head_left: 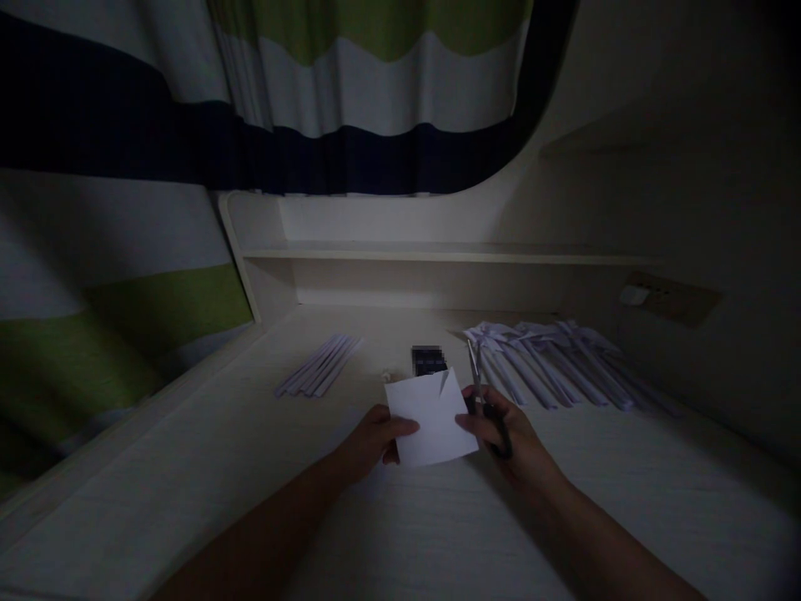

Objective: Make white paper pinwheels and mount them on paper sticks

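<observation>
My left hand (374,440) pinches the left edge of a white sheet of paper (430,417) held just above the pale desk (250,467). One small corner at the sheet's top right is folded over. My right hand (504,434) grips a pair of scissors (478,384), blades pointing up and away, and its thumb touches the sheet's right edge. The light is dim.
A pile of long folded paper strips (551,363) lies at the right rear of the desk. A smaller row of strips (319,366) lies left of centre. A small dark object (429,360) sits behind the sheet. A shelf (438,250) and a striped curtain (344,100) rise behind.
</observation>
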`<state>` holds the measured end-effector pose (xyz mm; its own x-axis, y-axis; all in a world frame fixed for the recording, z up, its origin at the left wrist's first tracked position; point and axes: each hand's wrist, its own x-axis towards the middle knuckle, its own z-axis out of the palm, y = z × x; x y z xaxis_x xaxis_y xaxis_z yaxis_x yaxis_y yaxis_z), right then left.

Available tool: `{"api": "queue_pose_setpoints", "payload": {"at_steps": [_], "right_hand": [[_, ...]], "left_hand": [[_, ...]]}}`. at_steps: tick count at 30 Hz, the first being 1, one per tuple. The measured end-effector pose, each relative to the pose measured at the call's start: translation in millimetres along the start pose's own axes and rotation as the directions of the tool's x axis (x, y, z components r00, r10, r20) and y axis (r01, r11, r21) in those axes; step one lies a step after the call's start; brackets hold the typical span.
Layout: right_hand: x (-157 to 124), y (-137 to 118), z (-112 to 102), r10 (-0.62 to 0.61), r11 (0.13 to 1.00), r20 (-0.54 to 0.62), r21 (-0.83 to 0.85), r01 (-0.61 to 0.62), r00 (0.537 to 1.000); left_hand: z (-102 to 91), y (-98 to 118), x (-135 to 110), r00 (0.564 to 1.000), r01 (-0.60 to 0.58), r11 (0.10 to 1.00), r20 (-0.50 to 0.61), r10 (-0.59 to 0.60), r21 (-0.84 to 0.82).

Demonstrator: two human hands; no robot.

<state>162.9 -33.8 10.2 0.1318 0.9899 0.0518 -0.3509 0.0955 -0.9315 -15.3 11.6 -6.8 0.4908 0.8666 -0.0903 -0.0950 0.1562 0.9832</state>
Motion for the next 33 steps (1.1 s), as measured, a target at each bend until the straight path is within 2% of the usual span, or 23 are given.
{"api": "queue_pose_setpoints", "payload": {"at_steps": [4, 7, 9, 12, 14, 16, 19, 22, 25, 29, 33], "right_hand": [[2.2, 1.0, -2.4, -0.052, 0.996, -0.087, 0.069, 0.059, 0.995], [2.8, -0.7, -1.4, -0.074, 0.979, -0.132, 0.178, 0.097, 0.988], [2.8, -0.1, -0.7, -0.09, 0.969, -0.145, 0.214, 0.12, 0.985], [2.2, 4.7, -0.3, -0.114, 0.968, -0.151, 0.207, 0.144, 0.982], [1.0, 9.0, 0.0, -0.112, 0.974, -0.143, 0.179, 0.137, 0.983], [-0.6, 12.3, 0.9, -0.099, 0.984, -0.136, 0.135, 0.118, 0.986], [-3.2, 13.5, 3.2, -0.092, 0.995, -0.131, 0.035, 0.098, 0.987], [-5.1, 11.1, 6.5, -0.087, 0.993, -0.06, -0.085, 0.082, 0.994], [-6.1, 9.9, 10.5, -0.029, 0.978, 0.064, -0.204, 0.041, 0.998], [-6.1, 15.5, 15.0, 0.06, 0.941, 0.195, -0.339, 0.01, 0.979], [-6.6, 22.8, 15.1, 0.112, 0.925, 0.303, -0.381, 0.012, 0.947]], "left_hand": [[-0.5, -4.4, 10.0, 0.987, -0.159, 0.982, -0.041, 0.156, -0.105], [2.0, -8.0, 13.1, 0.968, -0.246, 0.965, 0.031, 0.249, -0.089], [5.3, -11.7, 11.3, 0.971, -0.203, 0.979, 0.123, 0.206, -0.034], [12.8, -17.4, 5.8, 0.97, -0.056, 0.996, 0.242, 0.038, 0.069], [18.6, -17.9, 1.3, 0.97, -0.043, 0.994, 0.243, 0.018, 0.098], [23.8, -14.2, -3.6, 0.985, -0.055, 0.988, 0.17, 0.03, 0.142], [28.1, -4.9, -9.5, 1.0, -0.002, 0.963, 0.031, -0.006, 0.269], [26.9, 1.0, -9.8, 0.997, 0.005, 0.965, -0.071, 0.014, 0.261], [21.8, 3.5, -5.7, 0.979, -0.079, 0.979, -0.168, 0.112, 0.189], [15.7, 8.3, -1.8, 0.931, -0.169, 0.975, -0.302, 0.206, 0.146], [13.4, 11.1, -2.0, 0.914, -0.213, 0.964, -0.315, 0.255, 0.162]]}}
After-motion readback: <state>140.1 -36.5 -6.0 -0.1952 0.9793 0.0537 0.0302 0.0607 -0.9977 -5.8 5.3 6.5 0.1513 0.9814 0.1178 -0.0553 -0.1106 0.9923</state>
